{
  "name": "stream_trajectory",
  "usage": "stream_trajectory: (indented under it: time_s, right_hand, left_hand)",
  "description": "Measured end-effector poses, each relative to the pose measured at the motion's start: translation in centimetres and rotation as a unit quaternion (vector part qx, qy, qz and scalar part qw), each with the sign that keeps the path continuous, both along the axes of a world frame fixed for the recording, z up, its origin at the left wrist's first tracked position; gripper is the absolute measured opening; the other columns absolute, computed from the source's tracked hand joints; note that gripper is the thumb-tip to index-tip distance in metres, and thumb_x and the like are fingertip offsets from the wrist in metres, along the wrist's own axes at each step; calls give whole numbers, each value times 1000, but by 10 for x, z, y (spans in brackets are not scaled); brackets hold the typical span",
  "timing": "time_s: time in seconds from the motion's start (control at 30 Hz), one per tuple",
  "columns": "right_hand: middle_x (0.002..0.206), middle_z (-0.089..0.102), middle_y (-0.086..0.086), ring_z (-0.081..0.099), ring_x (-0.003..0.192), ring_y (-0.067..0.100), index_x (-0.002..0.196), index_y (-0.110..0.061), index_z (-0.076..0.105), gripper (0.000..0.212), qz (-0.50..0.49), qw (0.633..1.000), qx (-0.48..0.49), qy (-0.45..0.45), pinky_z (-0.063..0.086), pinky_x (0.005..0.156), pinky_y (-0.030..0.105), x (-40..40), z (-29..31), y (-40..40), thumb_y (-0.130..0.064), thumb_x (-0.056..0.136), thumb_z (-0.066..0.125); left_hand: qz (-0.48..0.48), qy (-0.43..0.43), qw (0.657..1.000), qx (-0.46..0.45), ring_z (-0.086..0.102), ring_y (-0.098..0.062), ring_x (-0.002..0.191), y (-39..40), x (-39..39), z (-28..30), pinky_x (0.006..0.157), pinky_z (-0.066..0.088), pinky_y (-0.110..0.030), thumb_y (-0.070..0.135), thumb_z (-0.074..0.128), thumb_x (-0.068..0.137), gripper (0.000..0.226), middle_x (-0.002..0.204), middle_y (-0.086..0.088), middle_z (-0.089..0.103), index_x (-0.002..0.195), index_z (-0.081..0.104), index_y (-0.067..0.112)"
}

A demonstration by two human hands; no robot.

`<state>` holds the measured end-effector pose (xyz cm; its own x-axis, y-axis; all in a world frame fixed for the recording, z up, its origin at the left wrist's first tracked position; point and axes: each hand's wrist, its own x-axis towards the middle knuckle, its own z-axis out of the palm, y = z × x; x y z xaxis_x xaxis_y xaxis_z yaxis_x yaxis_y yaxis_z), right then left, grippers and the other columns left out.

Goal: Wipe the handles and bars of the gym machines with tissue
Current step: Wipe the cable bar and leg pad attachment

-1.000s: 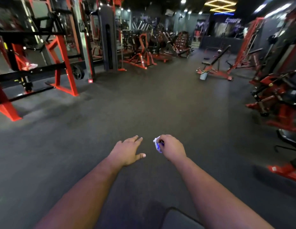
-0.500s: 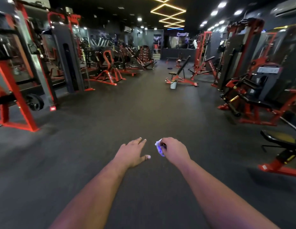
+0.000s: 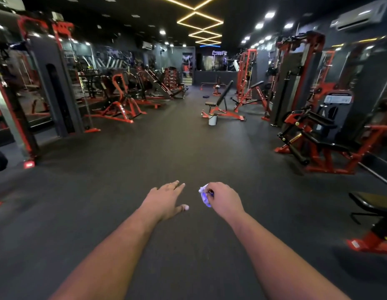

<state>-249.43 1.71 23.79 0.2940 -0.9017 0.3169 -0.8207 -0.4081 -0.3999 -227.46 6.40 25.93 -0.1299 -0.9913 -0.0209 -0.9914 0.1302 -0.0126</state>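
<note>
My right hand [image 3: 224, 198] grips a small crumpled white tissue [image 3: 203, 196], held out in front of me over the dark rubber floor [image 3: 166, 144]. My left hand [image 3: 166, 198] is beside it, palm down with fingers straight, holding nothing. Both hands are away from any machine. Red and black gym machines line both sides: a seated machine with black pads [image 3: 313, 135] at the right, a red plate-loaded machine [image 3: 119, 105] at the left.
A tall cable tower [image 3: 56, 89] stands left. An incline bench [image 3: 222, 105] with a white bucket [image 3: 212, 119] beside it stands mid-aisle ahead. A black seat on a red base [image 3: 374, 221] sits at the near right. A wide floor aisle runs between the rows.
The view has swung to the right and lifted, so the central aisle and right-hand machines now show. My hands keep the same pose, tissue still in the right.
</note>
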Motion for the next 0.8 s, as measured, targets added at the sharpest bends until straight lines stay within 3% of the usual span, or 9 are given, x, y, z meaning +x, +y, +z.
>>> stream_trajectory:
  time_s: [0.13, 0.3, 0.43, 0.53, 0.67, 0.8]
  right_hand:
    - [99, 69, -20, 63, 87, 6, 72, -32, 56, 16, -21, 1000, 19, -2, 47, 64, 25, 20, 2, -113, -26, 81, 44]
    - [97, 68, -26, 61, 84, 4, 74, -30, 59, 15, -29, 999, 14, 1, 38, 59, 24, 65, 1, -233, -22, 81, 49]
    - [87, 68, -28, 64, 82, 0, 72, -26, 59, 15, -45, 999, 28, -6, 48, 62, 24, 115, -6, -334, -20, 78, 48]
    - [82, 66, -34, 60, 74, -6, 72, -26, 60, 16, -56, 997, 46, -1, 45, 58, 22, 150, -3, -400, -17, 77, 47]
    - [95, 67, -38, 65, 84, -4, 71, -29, 60, 17, -67, 996, 51, -13, 52, 65, 23, 182, 11, -496, -20, 73, 46]
    - [91, 66, -39, 64, 92, -9, 72, -27, 62, 18, -80, 995, 58, -33, 51, 66, 22, 197, 11, -592, -20, 74, 45]
  left_hand:
    - [-2, 13, 1000, 2, 18, -18, 157, -102, 26, 4, 120, 30, -46, 71, 45, 97, 87, 173, 4, 9, 165, 10, 30]
    - [-15, 23, 1000, -13, 19, -18, 156, -230, 71, -6, 119, 31, -46, 70, 45, 97, 87, 173, 3, 10, 165, 11, 29]
    - [-23, 39, 999, -15, 19, -17, 156, -336, 123, -14, 119, 31, -47, 71, 46, 97, 87, 173, 4, 10, 165, 11, 29]
    - [-35, 42, 999, -2, 18, -17, 157, -410, 159, -9, 119, 30, -46, 70, 46, 97, 88, 173, 3, 10, 165, 11, 28]
    - [-47, 46, 998, 1, 18, -18, 157, -516, 196, 4, 120, 29, -45, 70, 46, 97, 88, 173, 3, 10, 165, 11, 28]
    - [-62, 32, 998, 5, 19, -19, 156, -616, 215, 1, 120, 30, -46, 70, 46, 96, 88, 173, 3, 11, 165, 11, 28]
